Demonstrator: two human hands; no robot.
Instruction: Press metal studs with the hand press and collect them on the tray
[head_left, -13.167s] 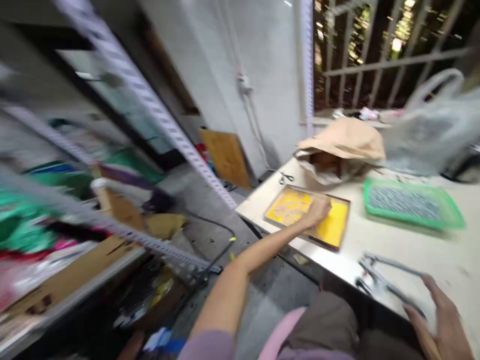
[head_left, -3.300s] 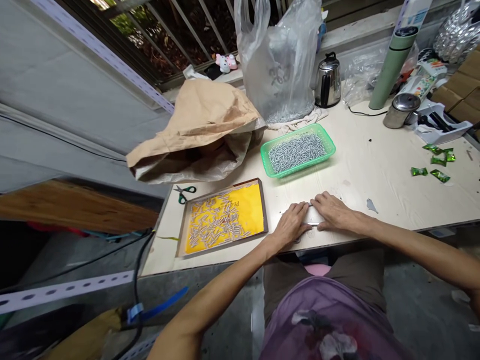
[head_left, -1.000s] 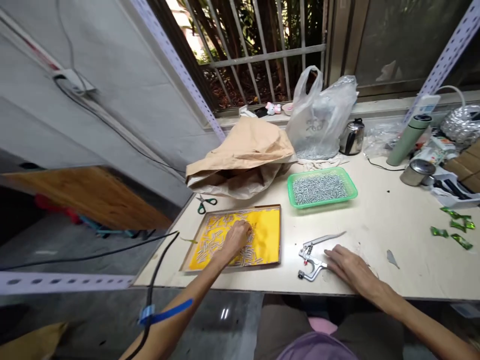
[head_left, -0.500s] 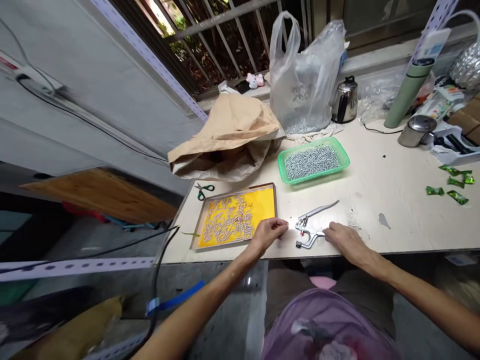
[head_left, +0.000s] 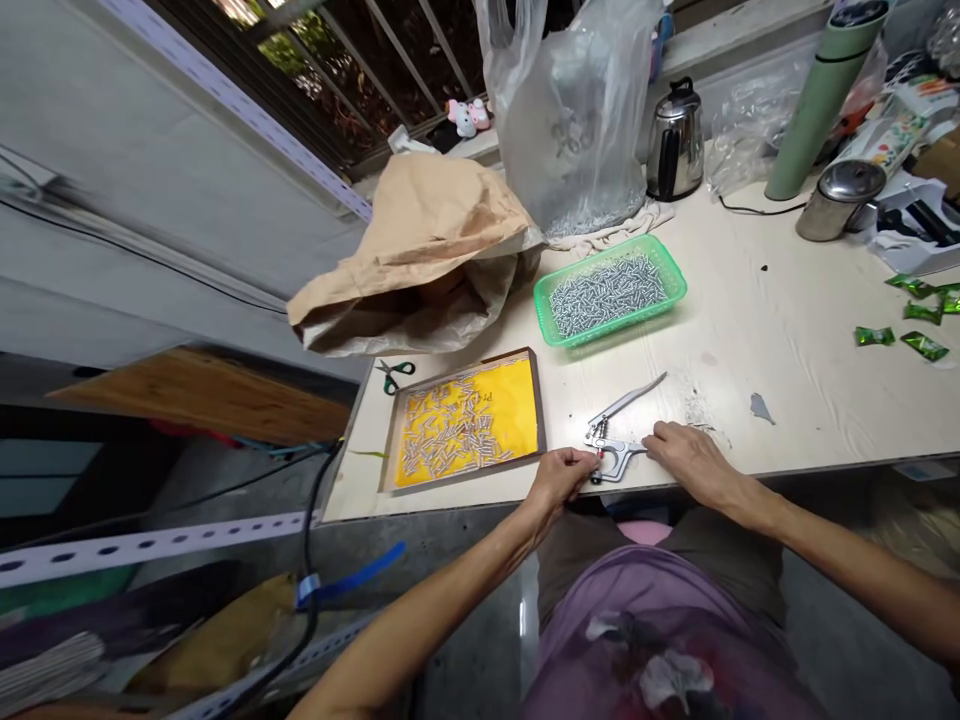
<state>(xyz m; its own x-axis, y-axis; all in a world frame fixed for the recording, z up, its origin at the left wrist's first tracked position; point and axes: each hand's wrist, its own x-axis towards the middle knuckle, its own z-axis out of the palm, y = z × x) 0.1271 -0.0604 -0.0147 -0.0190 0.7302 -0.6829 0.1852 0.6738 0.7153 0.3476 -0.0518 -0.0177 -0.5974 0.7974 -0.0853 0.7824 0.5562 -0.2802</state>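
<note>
Silver hand pliers [head_left: 622, 458] with a spring and a small red part at the jaw lie near the table's front edge, one handle angled up and away. My right hand [head_left: 690, 460] is closed on the end of the lower handle. At the jaw, my left hand [head_left: 562, 476] pinches thumb and fingers together; whatever is between the fingertips is too small to make out. Left of the pliers is a shallow tray [head_left: 538, 405] lined in yellow, with many small metal pins [head_left: 450, 430] scattered in it. Behind stands a green plastic basket [head_left: 551, 335] full of similar silver pieces.
An open brown paper bag [head_left: 442, 220] and green-handled scissors [head_left: 395, 376] are at the left. A plastic bag [head_left: 570, 130], a steel kettle [head_left: 675, 140], a green bottle [head_left: 825, 105] and a metal cup [head_left: 838, 200] stand at the back. Green wrapped sweets [head_left: 924, 346] lie right.
My left hand has moved right, from beside the tray to the pliers' jaw. My right hand stays on the handle. The view has shifted and tilted somewhat.
</note>
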